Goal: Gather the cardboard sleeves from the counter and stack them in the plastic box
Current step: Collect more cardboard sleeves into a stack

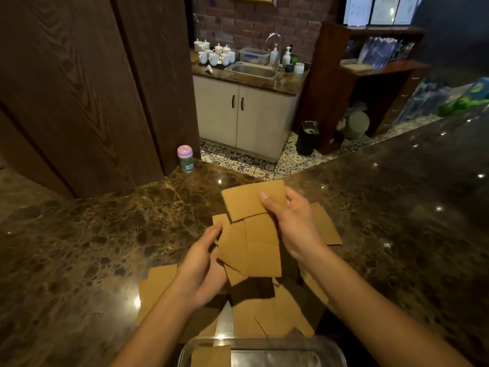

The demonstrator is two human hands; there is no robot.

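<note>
Above the dark marble counter, my left hand grips a fanned bunch of flat brown cardboard sleeves by its left edge. My right hand pinches one more sleeve with the thumb on top, held over the far end of the bunch. Several other sleeves lie loose on the counter: one at the left, some below my hands, one behind my right wrist. The clear plastic box sits at the bottom edge with a sleeve inside.
A pink-lidded small jar stands at the counter's far corner by the dark wooden door. Beyond the counter is a tiled floor, a white cabinet with a sink and cups, a black bin and a wooden shelf unit.
</note>
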